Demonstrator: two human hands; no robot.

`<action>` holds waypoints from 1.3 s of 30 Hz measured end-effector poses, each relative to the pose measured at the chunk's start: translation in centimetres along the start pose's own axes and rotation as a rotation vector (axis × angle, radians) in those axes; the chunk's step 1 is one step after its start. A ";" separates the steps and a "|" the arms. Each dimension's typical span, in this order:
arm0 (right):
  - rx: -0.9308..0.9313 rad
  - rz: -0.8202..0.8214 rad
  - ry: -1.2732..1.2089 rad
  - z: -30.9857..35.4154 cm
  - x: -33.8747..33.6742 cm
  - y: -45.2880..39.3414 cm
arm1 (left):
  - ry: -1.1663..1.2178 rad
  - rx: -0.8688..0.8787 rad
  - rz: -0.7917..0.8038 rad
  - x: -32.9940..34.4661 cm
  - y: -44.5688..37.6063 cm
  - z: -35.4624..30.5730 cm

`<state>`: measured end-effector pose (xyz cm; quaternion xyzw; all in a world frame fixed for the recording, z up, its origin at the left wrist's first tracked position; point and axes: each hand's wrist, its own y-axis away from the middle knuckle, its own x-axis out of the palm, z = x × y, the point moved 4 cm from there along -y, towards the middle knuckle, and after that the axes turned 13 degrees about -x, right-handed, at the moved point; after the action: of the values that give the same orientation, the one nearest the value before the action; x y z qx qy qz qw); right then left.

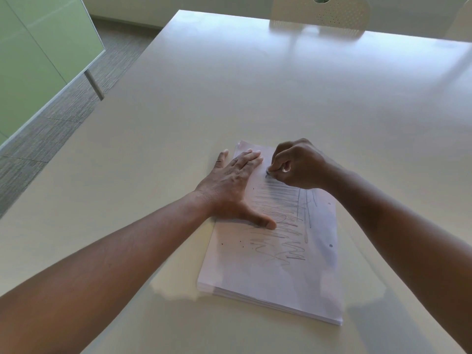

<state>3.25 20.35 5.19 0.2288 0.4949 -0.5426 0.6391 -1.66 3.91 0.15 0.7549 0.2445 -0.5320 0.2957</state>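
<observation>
One stack of paper (275,277) lay on the table (229,85), near edge, slightly right of centre. The top sheet was covered in grey pencil scribbles (281,226) across its middle.

Left hand (229,185): flat, fingers straight, pressing the stack's far-left part, with the thumb spread onto the scribbles and the little finger off the paper on the table.

Right hand (298,164): fingers curled, pinching one small pale eraser (268,171), mostly hidden by the fingertips. Its tip touched the sheet at the far end of the scribbles, just right of the left hand's fingertips. The hands were close but not touching.

Around: one perforated chair (320,14) at the table's far edge, and a sliver of a second at the far right. One green panel (38,60) on a metal leg (94,84) stood on the carpet (63,108) to the left. Nothing blocked the paper.
</observation>
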 end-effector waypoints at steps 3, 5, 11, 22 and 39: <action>-0.043 0.113 -0.033 0.6 0.1 0.3 | 0.002 0.005 -0.002 0.0 0.0 0.1; -0.043 0.102 -0.024 0.5 0.1 0.2 | 0.002 0.005 -0.004 0.1 0.0 0.1; 0.035 -0.058 0.034 -1.2 -0.3 -0.4 | 0.000 0.004 -0.002 0.0 -0.1 0.1; -0.014 0.128 -0.053 -0.6 -0.2 -0.4 | -0.001 0.002 -0.003 -0.1 0.1 0.0; -0.071 0.066 -0.056 -0.1 0.2 -0.3 | -0.007 0.003 0.005 -0.1 0.1 0.0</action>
<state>2.93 20.28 5.01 0.2068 0.4879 -0.5096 0.6778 -1.61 3.81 0.22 0.7541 0.2409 -0.5341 0.2968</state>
